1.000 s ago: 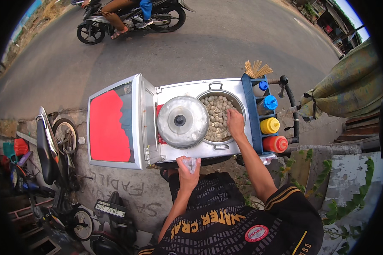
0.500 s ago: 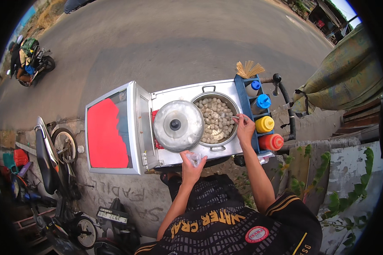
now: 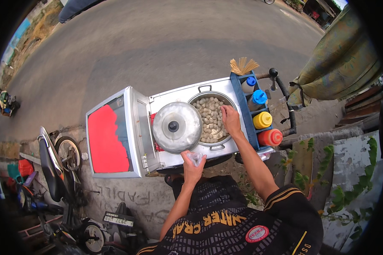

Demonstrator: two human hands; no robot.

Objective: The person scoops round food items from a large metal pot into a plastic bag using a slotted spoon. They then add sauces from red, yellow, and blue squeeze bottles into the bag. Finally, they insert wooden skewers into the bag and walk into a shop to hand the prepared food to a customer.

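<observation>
On a silver metal cart top [image 3: 174,94], we see a round grey metal pot [image 3: 228,99] of small grey balls [image 3: 209,110]. At nine o'clock from it, a domed silver lid [image 3: 183,139] with a black knob covers the pot's left rim; beyond stands a glass-fronted case with a red panel [image 3: 108,140]. At three o'clock is a blue rack [image 3: 242,95] of four squeeze bottles, two blue-capped, one yellow, one red; at one o'clock, a fan of thin tan sticks [image 3: 243,67].

Our left hand [image 3: 193,170], at seven o'clock, grips a crumpled clear plastic bag [image 3: 195,158] beside the lid. Our right hand [image 3: 231,120] reaches over the pot's rim from four o'clock, fingers pinched together; we cannot tell whether they hold anything.

A moment ago, those fingers were by the right rim; now they are farther in, over the balls. The motorbike [image 3: 7,104] at nine o'clock is farther off.

The pot's two loop handles line up from just before twelve to just before six.
</observation>
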